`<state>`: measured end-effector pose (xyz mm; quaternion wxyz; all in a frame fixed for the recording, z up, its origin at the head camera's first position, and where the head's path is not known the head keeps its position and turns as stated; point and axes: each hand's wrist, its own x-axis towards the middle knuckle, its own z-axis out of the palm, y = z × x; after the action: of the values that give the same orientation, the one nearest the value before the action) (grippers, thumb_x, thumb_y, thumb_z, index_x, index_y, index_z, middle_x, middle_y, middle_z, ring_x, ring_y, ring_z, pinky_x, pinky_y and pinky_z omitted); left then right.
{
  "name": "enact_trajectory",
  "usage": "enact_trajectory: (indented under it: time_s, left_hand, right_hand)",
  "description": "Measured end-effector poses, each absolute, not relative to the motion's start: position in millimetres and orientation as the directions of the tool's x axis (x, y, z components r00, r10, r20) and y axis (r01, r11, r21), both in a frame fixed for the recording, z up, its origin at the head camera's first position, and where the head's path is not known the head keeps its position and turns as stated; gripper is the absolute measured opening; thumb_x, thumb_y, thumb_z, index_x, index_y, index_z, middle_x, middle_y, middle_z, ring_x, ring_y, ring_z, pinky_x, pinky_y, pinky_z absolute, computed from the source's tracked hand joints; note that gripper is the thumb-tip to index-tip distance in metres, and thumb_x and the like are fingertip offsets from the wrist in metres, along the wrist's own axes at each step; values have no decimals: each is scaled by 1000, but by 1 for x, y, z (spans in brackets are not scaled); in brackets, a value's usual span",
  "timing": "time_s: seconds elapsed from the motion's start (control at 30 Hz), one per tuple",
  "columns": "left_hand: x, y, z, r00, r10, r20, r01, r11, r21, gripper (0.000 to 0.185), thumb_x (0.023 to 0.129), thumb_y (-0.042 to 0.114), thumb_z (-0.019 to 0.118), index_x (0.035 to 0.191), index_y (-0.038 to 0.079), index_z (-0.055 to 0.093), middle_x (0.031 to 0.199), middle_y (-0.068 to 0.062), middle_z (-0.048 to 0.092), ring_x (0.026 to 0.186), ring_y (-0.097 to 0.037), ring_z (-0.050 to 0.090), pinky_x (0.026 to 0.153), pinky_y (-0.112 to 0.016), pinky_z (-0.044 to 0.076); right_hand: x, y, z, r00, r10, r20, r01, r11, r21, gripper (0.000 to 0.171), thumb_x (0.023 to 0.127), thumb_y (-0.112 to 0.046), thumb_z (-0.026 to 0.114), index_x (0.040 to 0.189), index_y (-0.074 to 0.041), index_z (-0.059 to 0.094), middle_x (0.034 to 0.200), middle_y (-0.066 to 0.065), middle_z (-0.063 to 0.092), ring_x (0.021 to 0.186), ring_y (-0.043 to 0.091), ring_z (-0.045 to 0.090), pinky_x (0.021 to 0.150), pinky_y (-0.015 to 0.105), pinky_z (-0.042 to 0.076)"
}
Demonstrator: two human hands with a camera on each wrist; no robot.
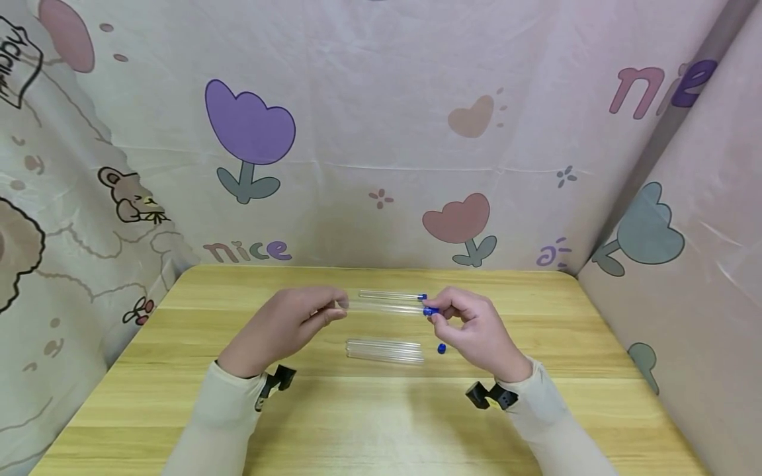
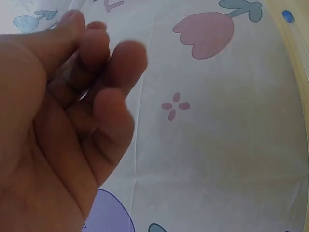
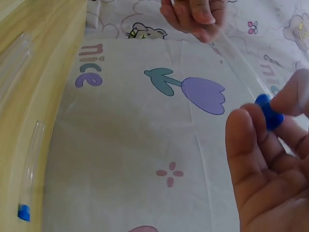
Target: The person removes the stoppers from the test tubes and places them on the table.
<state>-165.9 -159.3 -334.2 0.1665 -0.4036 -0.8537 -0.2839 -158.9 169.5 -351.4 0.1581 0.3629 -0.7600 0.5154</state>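
Note:
Between my two hands a clear test tube point(image 1: 389, 308) lies level above the table, a blue cap point(image 1: 431, 311) at its right end. My left hand point(image 1: 286, 327) pinches the tube's other end between thumb and fingers; in the left wrist view its fingers point(image 2: 112, 116) are curled and the tube is hidden. My right hand point(image 1: 479, 327) pinches the blue cap between thumb and fingertips. In the right wrist view the cap point(image 3: 273, 116) sits at the tube's end, and the tube point(image 3: 236, 63) slants away to the left hand point(image 3: 195, 14).
Behind the hands lies another tube point(image 1: 389, 295) with a blue cap point(image 1: 423, 297) on it. Several uncapped tubes point(image 1: 383, 351) lie side by side nearer me, with a loose blue cap point(image 1: 442, 348) to their right. A printed cloth point(image 1: 357, 132) encloses the wooden table point(image 1: 369, 423).

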Motion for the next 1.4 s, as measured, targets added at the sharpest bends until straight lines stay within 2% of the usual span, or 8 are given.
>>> enact_trajectory:
  time_s: [0.13,0.27,0.53,0.7,1.0,1.17,1.3,1.4]
  left_hand:
    - [-165,-161,-333,-639,605,475,769,506,391,5,105,24,63,100,24,65,78,15,51,63,-1,42,63,-24,45]
    - [-165,-160,-334,-648,587,485,760,534,370,5,104,26,64,100,24,67,78,17,53,62,-1,42,62,-23,44]
    - [-161,-156,-333,-687,542,485,723,581,374,5,104,28,65,99,25,67,74,17,49,59,-1,39,58,-23,41]
    - [-159,-154,-331,-719,520,462,692,597,405,5,103,28,66,98,27,65,72,17,48,58,-3,40,57,-24,40]
    - [-159,-155,-332,-710,527,466,701,587,404,5,103,29,66,99,27,67,76,18,52,59,-3,42,57,-24,41]
    - [-158,-155,-331,-718,518,465,693,599,401,7,104,31,65,98,26,66,73,18,50,58,-3,40,56,-24,40]
    - [-159,-155,-330,-717,525,460,696,586,416,7,103,29,66,97,27,65,72,17,47,58,-4,40,57,-24,40]
    - [-159,-157,-330,-708,547,447,707,557,436,6,103,26,67,97,27,65,72,17,47,58,-3,40,58,-24,41]
  right_hand:
    - [-160,171,-352,-656,-420,628,-734,160,-660,30,88,17,63,101,-7,73,87,5,69,72,10,63,51,25,50]
    - [-159,169,-351,-653,-387,651,-750,213,-626,29,88,15,65,102,-9,74,87,2,70,72,10,64,56,23,52]
    - [-150,164,-348,-726,-276,630,-686,341,-643,26,88,12,67,101,-10,75,81,-5,67,70,10,61,62,24,55]
    - [-149,165,-346,-743,-286,606,-670,319,-670,25,89,11,66,100,-10,73,81,-2,68,69,11,63,64,26,56]
    - [-151,168,-342,-681,-360,638,-724,205,-658,17,91,9,72,97,-7,69,89,5,71,71,11,63,58,24,52]
    - [-153,166,-344,-643,-346,683,-761,190,-621,11,93,5,73,97,-5,69,86,6,69,70,11,59,56,23,49]
    - [-155,168,-346,-632,-352,691,-768,165,-618,6,95,2,72,98,-2,69,86,6,69,70,12,58,54,23,47]
    - [-157,171,-347,-627,-400,669,-762,134,-633,8,96,3,70,97,-5,68,89,6,69,75,13,59,55,23,45]
